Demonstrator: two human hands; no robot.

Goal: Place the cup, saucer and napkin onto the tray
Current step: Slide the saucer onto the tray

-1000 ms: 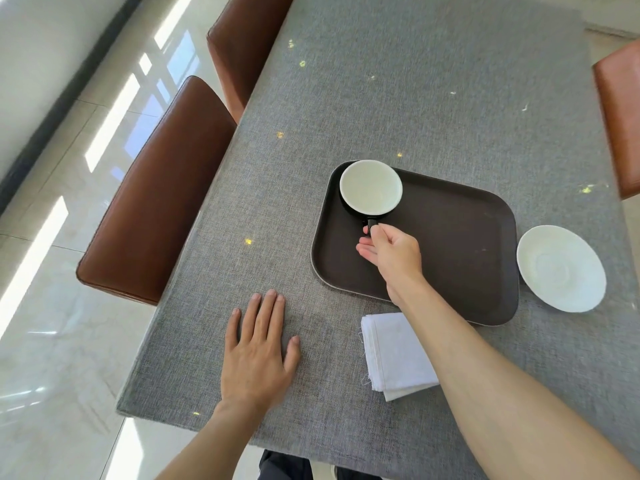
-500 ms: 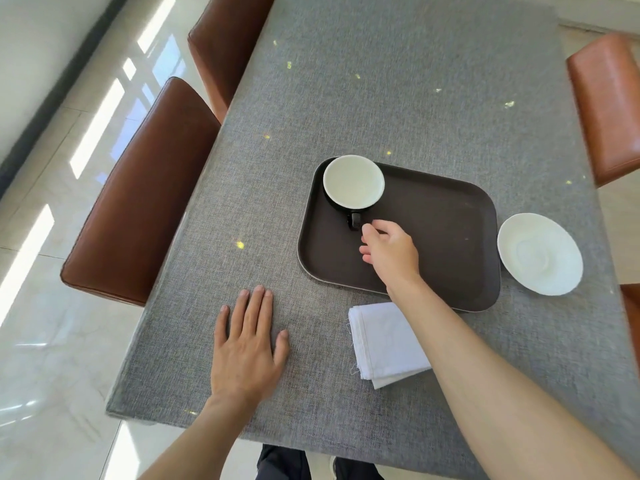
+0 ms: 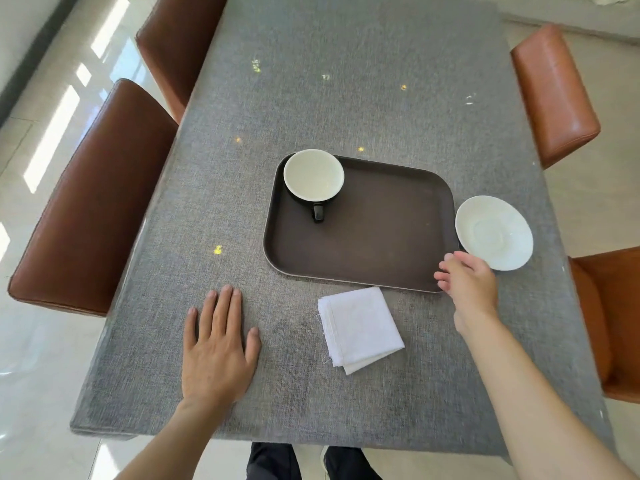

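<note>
A black cup (image 3: 313,178) with a white inside stands in the far left corner of the dark brown tray (image 3: 377,237), its handle pointing toward me. A white saucer (image 3: 494,233) lies on the tablecloth just right of the tray. A folded white napkin (image 3: 360,329) lies on the cloth in front of the tray. My right hand (image 3: 465,282) hovers at the tray's near right corner, fingers spread, just short of the saucer's near edge, holding nothing. My left hand (image 3: 218,348) rests flat on the cloth, left of the napkin.
The table (image 3: 346,98) is covered with a grey cloth. Two brown chairs (image 3: 93,202) stand along its left side and two orange-brown chairs (image 3: 554,95) along its right. The near table edge is close to my body.
My right hand has let go of the cup's handle and moved right, across the tray, toward the saucer. The cup stays on the tray. My left hand has not moved.
</note>
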